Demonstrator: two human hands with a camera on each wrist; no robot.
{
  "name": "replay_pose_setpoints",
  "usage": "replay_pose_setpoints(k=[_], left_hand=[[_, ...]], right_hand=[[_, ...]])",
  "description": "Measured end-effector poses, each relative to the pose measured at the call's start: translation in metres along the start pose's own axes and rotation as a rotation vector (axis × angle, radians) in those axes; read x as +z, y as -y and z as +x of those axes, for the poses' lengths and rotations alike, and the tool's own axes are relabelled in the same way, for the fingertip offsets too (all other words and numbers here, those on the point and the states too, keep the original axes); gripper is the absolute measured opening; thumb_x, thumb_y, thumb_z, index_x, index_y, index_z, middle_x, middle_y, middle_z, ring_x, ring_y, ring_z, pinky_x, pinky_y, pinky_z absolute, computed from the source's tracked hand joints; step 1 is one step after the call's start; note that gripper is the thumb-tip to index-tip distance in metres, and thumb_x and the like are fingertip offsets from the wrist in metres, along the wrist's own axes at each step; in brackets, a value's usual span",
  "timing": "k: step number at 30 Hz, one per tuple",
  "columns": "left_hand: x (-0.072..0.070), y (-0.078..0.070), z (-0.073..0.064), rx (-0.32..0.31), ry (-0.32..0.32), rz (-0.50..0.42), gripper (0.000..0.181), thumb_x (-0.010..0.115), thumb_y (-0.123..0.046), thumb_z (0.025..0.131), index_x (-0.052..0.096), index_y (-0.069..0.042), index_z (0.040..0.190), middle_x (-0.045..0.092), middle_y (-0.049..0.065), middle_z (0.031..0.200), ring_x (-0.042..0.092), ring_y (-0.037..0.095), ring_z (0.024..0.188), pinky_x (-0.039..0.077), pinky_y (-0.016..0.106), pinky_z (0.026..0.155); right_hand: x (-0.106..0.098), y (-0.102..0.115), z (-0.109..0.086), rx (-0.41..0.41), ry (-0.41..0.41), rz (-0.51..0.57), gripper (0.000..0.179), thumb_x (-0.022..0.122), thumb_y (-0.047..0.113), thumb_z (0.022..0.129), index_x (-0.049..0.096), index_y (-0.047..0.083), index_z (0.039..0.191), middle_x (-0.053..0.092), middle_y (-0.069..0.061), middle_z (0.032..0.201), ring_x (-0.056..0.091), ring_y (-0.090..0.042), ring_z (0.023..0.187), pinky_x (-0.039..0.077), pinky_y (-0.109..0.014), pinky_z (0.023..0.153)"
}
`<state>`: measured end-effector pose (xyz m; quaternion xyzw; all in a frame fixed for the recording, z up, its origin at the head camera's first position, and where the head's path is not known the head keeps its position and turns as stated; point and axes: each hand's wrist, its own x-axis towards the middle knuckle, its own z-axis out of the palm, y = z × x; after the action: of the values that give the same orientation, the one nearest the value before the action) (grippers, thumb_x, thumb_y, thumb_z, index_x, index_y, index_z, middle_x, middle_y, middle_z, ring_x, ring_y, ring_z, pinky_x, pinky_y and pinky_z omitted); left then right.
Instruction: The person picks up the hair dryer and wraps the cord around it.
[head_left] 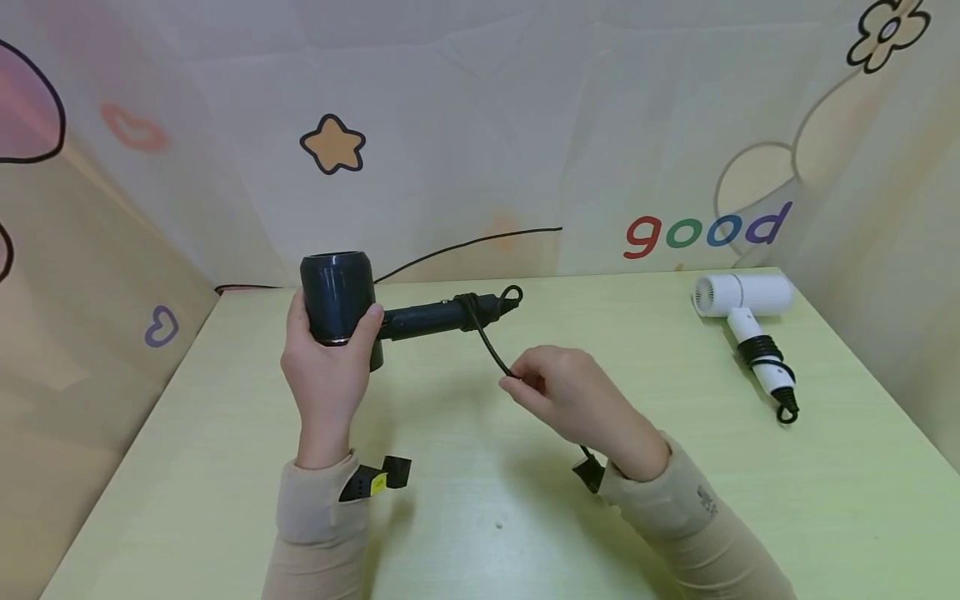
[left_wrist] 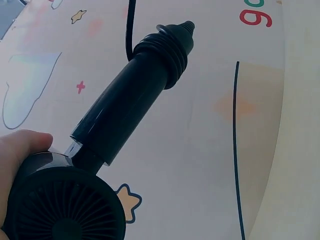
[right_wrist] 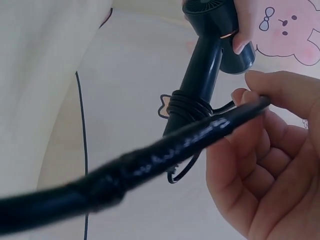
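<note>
A dark hair dryer [head_left: 337, 296] is held up above the table, its handle [head_left: 427, 318] pointing right. My left hand [head_left: 327, 375] grips the barrel, thumb on the near side. In the left wrist view the ribbed round end [left_wrist: 67, 215] of the barrel faces the camera. Several turns of black cord [right_wrist: 187, 107] wrap the handle near its tip, where a small loop sticks out. Between thumb and fingertips, my right hand [head_left: 573, 396] pinches the loose cord [head_left: 491, 350], which runs taut from the handle. In the right wrist view more cord crosses close to the camera.
A white hair dryer [head_left: 765, 293] lies at the table's right, black cord wound on its handle. The pale table [head_left: 480, 533] meets a printed cloth backdrop [head_left: 465, 150] behind. Dark camera straps [head_left: 372, 481] sit at the wrists.
</note>
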<state>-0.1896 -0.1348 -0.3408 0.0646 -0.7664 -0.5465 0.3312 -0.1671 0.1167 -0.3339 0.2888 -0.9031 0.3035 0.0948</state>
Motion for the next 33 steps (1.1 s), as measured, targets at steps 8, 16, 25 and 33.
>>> replay_pose_setpoints(k=[8, 16, 25, 33], left_hand=[[-0.001, 0.0, 0.001, -0.038, -0.019, -0.002, 0.062, 0.073, -0.036, 0.08, 0.048, -0.014, 0.132, 0.06, 0.006, 0.111, 0.057, 0.018, 0.092, 0.051, 0.037, 0.074], [-0.004, 0.003, 0.003, -0.074, -0.052, -0.028, 0.062, 0.073, -0.035, 0.08, 0.049, -0.014, 0.132, 0.059, 0.005, 0.114, 0.055, 0.014, 0.095, 0.05, 0.034, 0.076], [-0.006, 0.0, 0.004, -0.166, -0.043, -0.051, 0.066, 0.07, -0.041, 0.082, 0.044, -0.01, 0.135, 0.055, 0.006, 0.118, 0.056, 0.016, 0.097, 0.053, 0.038, 0.081], [-0.009, 0.001, 0.007, -0.264, -0.018, -0.103, 0.068, 0.069, -0.042, 0.083, 0.043, -0.011, 0.137, 0.051, 0.008, 0.12, 0.058, 0.019, 0.098, 0.055, 0.044, 0.084]], right_hand=[[0.005, 0.003, 0.001, 0.022, 0.071, -0.015, 0.011, 0.067, 0.019, 0.086, 0.068, 0.011, 0.079, 0.056, 0.009, 0.065, 0.044, -0.004, 0.054, 0.041, -0.019, 0.052], [0.011, 0.002, 0.002, -0.011, 0.095, -0.057, 0.011, 0.067, 0.018, 0.086, 0.067, 0.011, 0.077, 0.054, 0.008, 0.063, 0.041, -0.003, 0.053, 0.039, -0.018, 0.052], [0.015, 0.0, 0.002, -0.047, 0.107, -0.071, 0.013, 0.065, 0.015, 0.087, 0.065, 0.011, 0.075, 0.052, 0.008, 0.062, 0.039, -0.003, 0.053, 0.037, -0.017, 0.051], [0.018, -0.004, 0.003, -0.066, 0.118, -0.062, 0.013, 0.065, 0.016, 0.088, 0.066, 0.009, 0.077, 0.055, 0.007, 0.064, 0.041, -0.003, 0.054, 0.039, -0.017, 0.053]])
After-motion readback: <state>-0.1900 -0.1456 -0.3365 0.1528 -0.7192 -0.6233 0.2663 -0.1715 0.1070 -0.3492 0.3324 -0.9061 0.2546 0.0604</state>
